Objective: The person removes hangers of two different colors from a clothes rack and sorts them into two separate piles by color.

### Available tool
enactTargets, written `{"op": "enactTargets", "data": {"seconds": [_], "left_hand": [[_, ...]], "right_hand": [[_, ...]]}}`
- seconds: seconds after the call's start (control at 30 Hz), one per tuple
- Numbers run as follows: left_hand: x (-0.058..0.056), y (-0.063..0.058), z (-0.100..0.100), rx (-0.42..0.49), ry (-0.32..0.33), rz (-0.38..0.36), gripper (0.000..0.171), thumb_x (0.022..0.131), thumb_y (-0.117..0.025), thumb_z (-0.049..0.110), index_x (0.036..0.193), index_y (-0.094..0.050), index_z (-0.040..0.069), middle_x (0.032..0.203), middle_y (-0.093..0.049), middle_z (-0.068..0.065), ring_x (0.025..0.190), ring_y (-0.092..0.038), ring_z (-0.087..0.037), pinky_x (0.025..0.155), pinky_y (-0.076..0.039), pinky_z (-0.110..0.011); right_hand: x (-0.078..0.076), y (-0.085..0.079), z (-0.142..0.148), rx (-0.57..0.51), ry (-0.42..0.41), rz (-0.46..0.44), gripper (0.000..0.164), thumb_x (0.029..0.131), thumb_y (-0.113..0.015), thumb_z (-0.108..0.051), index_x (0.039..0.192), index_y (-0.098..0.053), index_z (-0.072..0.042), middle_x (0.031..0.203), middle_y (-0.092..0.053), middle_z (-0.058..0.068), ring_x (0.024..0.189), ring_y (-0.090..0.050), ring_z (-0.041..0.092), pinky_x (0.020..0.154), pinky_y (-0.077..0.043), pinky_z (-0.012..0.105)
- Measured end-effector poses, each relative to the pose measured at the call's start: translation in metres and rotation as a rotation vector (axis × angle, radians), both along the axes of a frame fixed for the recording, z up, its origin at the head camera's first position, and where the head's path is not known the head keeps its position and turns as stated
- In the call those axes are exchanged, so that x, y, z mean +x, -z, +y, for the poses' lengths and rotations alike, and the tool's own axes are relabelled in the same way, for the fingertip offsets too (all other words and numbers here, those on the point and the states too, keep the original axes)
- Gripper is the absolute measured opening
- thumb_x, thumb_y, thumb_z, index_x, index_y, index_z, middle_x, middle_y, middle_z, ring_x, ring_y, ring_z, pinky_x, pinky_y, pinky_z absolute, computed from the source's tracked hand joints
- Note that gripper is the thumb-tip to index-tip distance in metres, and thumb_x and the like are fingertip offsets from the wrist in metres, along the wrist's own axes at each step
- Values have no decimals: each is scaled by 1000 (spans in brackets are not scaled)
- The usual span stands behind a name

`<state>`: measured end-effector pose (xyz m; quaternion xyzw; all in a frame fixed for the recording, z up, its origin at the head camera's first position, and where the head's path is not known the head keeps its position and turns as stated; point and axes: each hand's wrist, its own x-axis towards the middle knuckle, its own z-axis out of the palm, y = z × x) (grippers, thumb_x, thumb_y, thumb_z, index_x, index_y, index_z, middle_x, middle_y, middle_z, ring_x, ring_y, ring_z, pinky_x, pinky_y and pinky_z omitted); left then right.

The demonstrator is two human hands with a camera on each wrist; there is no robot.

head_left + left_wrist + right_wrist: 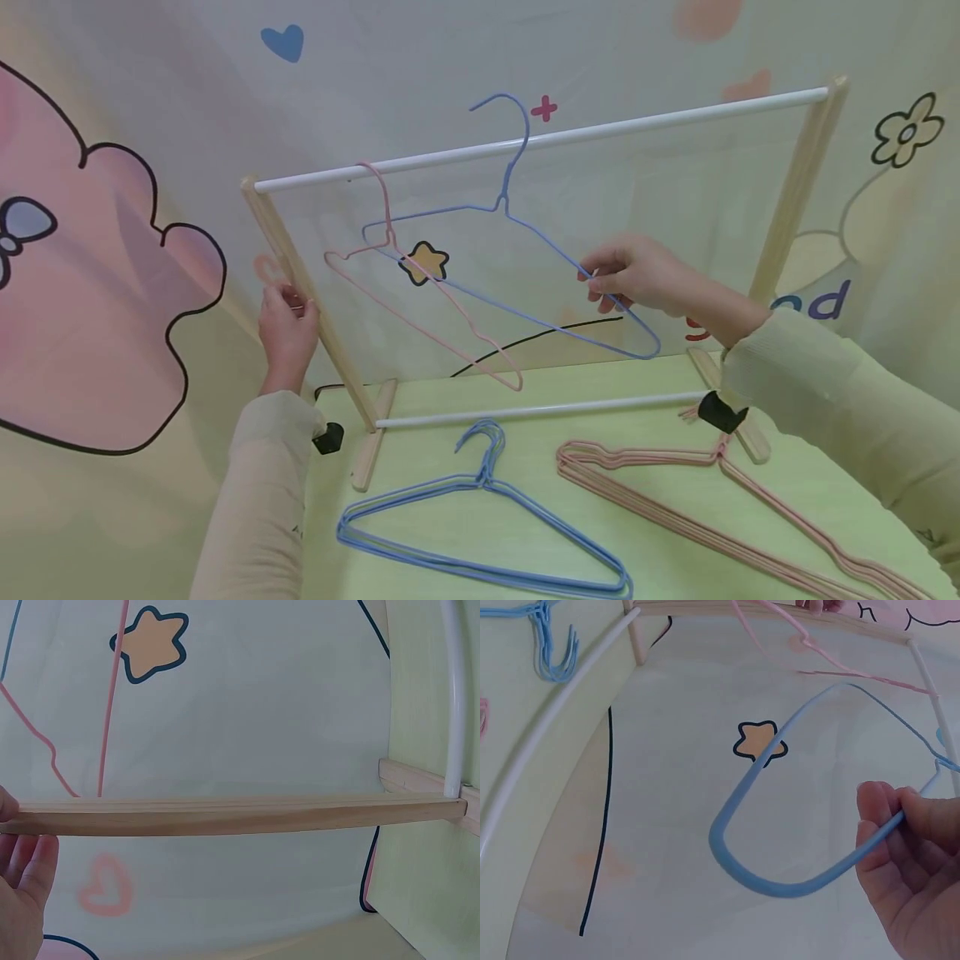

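Note:
My right hand (648,279) pinches a blue wire clothes hanger (507,179) along its right sloping arm, between thumb and fingers, also seen in the right wrist view. Its hook rises above the white top rail (675,117) of a small rack, open end pointing left. Whether the hook touches the rail, I cannot tell. On the rail's left part hangs a pink hanger (387,204), overlapping the blue one in the head view. My left hand (288,333) grips the rack's left wooden post (225,817), with the thumb on one side and fingers on the other.
Several blue hangers (487,481) lie stacked on the pale green table (525,450) before the rack. To their right lies a bundle of pink hangers (675,525). A white lower bar (540,409) joins the rack's feet. Behind stands a printed curtain (637,50).

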<state>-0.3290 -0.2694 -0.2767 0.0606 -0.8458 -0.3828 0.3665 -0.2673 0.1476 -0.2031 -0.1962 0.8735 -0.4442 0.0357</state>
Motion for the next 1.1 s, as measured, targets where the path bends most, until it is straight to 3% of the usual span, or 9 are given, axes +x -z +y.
{"op": "enactTargets", "data": {"seconds": [0.2,0.43,0.67,0.8,1.1], "left_hand": [[1,0,1,-6,1,7,25,83,-50,10,103,-43,-3,99,-53,-20,93,-60,-30,79,-48,-38],[-1,0,0,-4,-12,-3,25,83,-49,11,104,-43,-2,99,-53,-19,93,-60,-29,78,-48,-38],[-1,0,0,-6,-17,-26,26,84,-49,11,105,-43,-3,99,-52,-20,95,-58,-29,80,-47,-38],[0,0,0,-7,-17,-28,26,84,-49,12,105,-42,-3,99,-52,-20,95,-58,-29,81,-46,-38],[-1,1,0,1,-13,-22,26,84,-49,12,104,-42,-3,100,-52,-20,94,-58,-29,81,-47,-38]], "right_hand": [[4,5,17,63,9,46,21,85,-49,2,104,-55,8,74,-65,6,60,-62,12,54,-47,25],[11,10,38,74,36,9,26,87,-48,0,110,-54,9,77,-66,6,63,-62,10,58,-50,25],[18,24,51,102,63,-26,28,87,-49,-4,113,-54,7,76,-66,1,63,-60,6,46,-42,25],[21,31,57,72,56,-25,28,88,-47,-1,113,-52,10,77,-65,4,64,-61,6,54,-49,26],[30,64,75,5,68,-85,30,87,-47,0,113,-49,16,73,-63,1,63,-60,6,56,-49,24]]}}
